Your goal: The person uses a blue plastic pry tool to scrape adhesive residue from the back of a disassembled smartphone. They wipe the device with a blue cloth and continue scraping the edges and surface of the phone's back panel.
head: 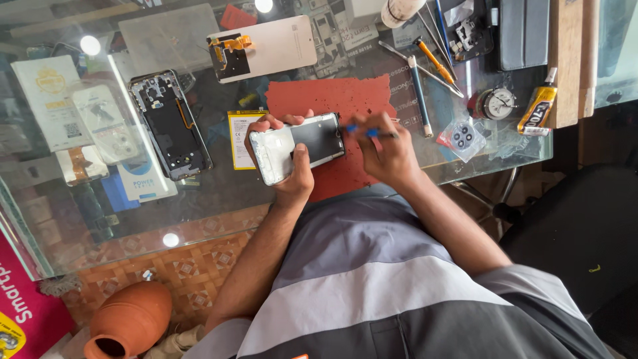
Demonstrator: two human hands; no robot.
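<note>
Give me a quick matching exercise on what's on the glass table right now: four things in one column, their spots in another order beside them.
Things:
1. opened phone
2. blue tool
3. glue tube
4. yellow battery

Places:
A. lying at the table's right end, beside a wooden strip
B. in the grip of the left hand, over the red mat
C. flat on the glass, just left of the left hand
D. pinched in the right hand, tip at the phone's edge

Pairs: 1-B, 2-D, 3-A, 4-C
</note>
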